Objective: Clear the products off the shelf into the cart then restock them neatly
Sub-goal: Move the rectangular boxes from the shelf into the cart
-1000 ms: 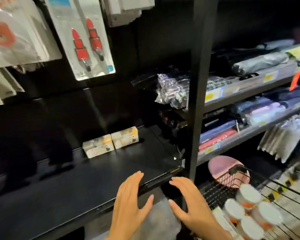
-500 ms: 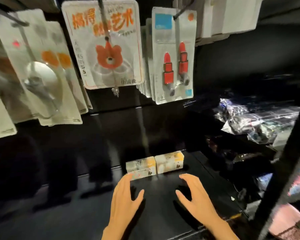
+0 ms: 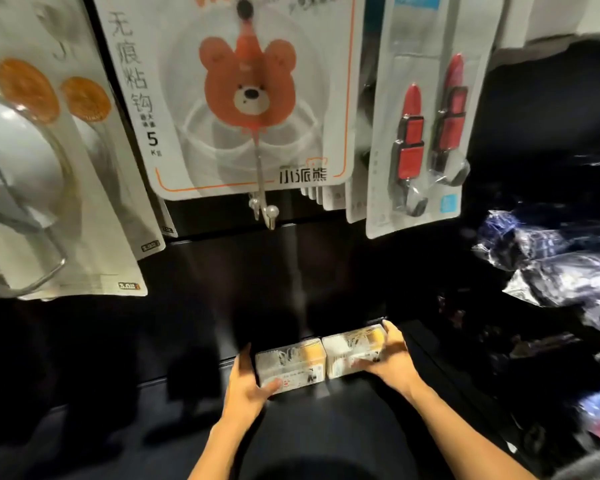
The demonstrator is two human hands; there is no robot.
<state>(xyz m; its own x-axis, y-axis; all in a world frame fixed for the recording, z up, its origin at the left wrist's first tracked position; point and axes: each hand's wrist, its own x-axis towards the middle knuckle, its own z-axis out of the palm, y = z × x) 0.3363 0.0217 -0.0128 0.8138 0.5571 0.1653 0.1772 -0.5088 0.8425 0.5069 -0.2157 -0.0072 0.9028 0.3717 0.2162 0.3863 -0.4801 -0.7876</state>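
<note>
Left hand: my left hand (image 3: 248,386) cups the outer end of the left box (image 3: 290,367), thumb on its near face, fingers half curled.
Right hand: my right hand (image 3: 390,355) wraps the far end of the right box (image 3: 355,351), fingers bent over its top edge.
Boxes: between my palms, touching each other, on the black shelf (image 3: 326,427) (deep at the back).
Doing it well: I'd squeeze inward evenly so the pair lifts as one block, keeping it low under the hanging hook cards (image 3: 250,98).
Change: half a second ago my hands hovered spread and short of the boxes; now both are on them.
</note>
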